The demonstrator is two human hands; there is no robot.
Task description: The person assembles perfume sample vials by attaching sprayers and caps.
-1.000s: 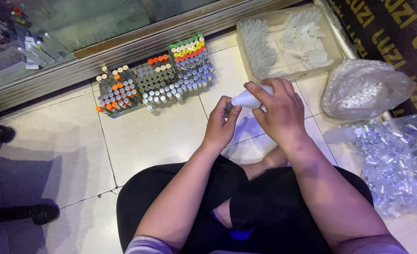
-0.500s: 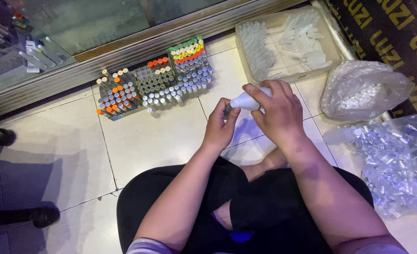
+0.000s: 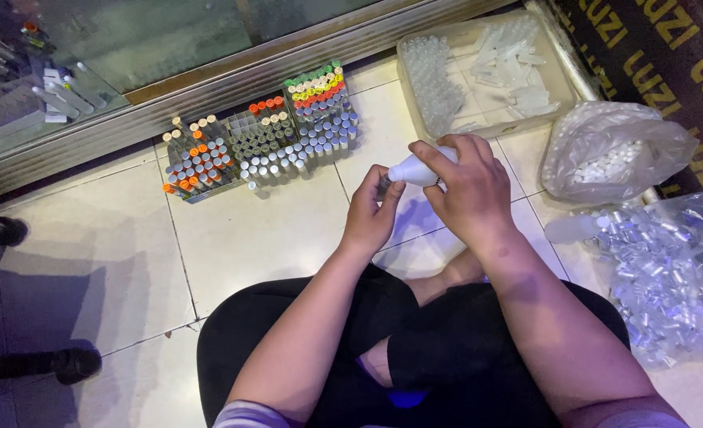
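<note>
My right hand [image 3: 470, 190] grips a small white squeeze bottle [image 3: 416, 170], tipped with its nozzle pointing left. My left hand [image 3: 370, 212] pinches a small thin vial [image 3: 384, 185] right at the bottle's nozzle. Both hands hover over the tiled floor [image 3: 248, 238], above my crossed legs in dark trousers. The vial is mostly hidden by my fingers.
A rack of small vials with orange, red, green, yellow and silver caps [image 3: 264, 139] sits on the floor ahead. A clear tray of empty vials [image 3: 478, 71] lies at the upper right. Two plastic bags, one with white caps [image 3: 613, 150], one with clear vials [image 3: 668, 277], lie right. Another person's shoes [image 3: 74, 364] stand left.
Both hands keep their hold on the bottle and vial and stay nearly in place. The view has shifted slightly.
</note>
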